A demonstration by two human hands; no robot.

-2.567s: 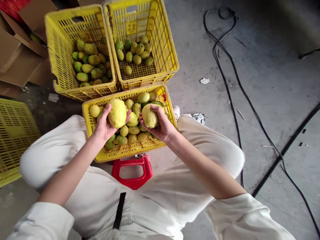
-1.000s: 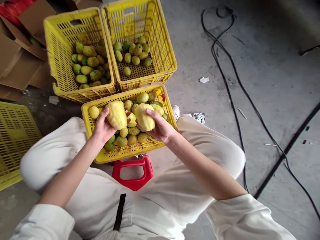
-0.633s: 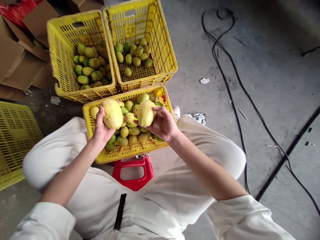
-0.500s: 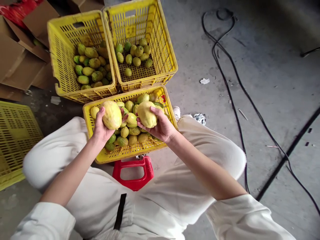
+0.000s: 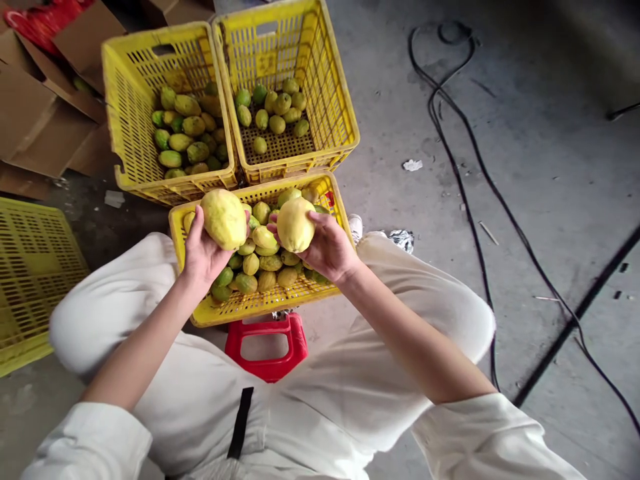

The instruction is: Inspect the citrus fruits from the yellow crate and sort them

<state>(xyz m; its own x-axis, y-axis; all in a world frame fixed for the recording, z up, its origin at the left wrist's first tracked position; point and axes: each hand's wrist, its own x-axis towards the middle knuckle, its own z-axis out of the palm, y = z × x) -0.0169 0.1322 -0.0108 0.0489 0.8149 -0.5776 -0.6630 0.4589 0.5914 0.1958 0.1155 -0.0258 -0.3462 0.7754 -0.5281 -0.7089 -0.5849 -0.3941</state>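
My left hand (image 5: 203, 257) grips a large yellow fruit (image 5: 223, 218). My right hand (image 5: 327, 248) grips a second yellow fruit (image 5: 295, 225) of similar size. Both are held side by side, a little apart, above the near yellow crate (image 5: 220, 313), which sits between my knees and holds several yellow-green fruits (image 5: 260, 263).
Two more yellow crates stand beyond it: the left crate (image 5: 123, 120) fairly full of greener fruits, the right crate (image 5: 340, 100) with fewer. A red stool (image 5: 265, 343) is under me. An upturned yellow crate (image 5: 30, 267) and cardboard (image 5: 35, 113) lie left; black cables (image 5: 465, 193) cross the concrete floor right.
Both hands have turned their fruits and lifted them slightly; the two fruits stay held over the near crate. The camera view shifted a little.
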